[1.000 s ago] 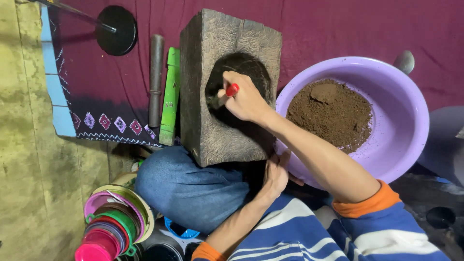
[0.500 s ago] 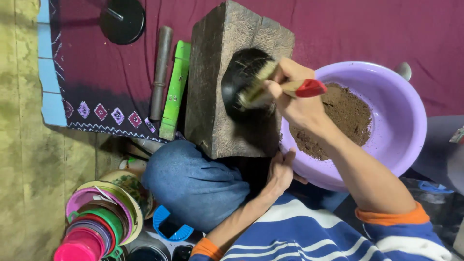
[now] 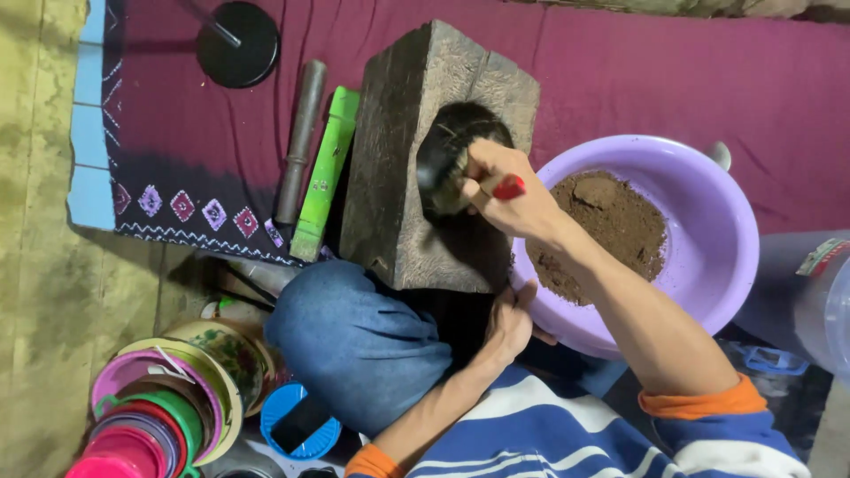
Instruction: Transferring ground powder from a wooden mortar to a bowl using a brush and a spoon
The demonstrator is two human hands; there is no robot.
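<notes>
A grey stone block (image 3: pixel 398 177) with a dark round hollow (image 3: pixel 465 133) stands tilted against my knee (image 3: pixel 354 336) in blue jeans. My right hand (image 3: pixel 509 204) grips a small brush with a red handle (image 3: pixel 510 187); its bristles are inside the hollow. To the right sits a purple plastic basin (image 3: pixel 708 230) holding brown powder (image 3: pixel 611 221). My left hand (image 3: pixel 513 323) holds the block's lower edge, just beside the basin's rim.
A maroon cloth (image 3: pixel 664 80) lies under everything. A green stick (image 3: pixel 324 173), a dark pestle (image 3: pixel 301 133) and a black disc (image 3: pixel 237 44) lie left of the block. Stacked colourful lids (image 3: pixel 150 416), a blue lid (image 3: pixel 297 420) and a clear container (image 3: pixel 828 301) are nearby.
My right hand swept the brush out of the hollow toward the basin, then drew it back to the hollow's lower right side. The left hand stayed at the block's edge.
</notes>
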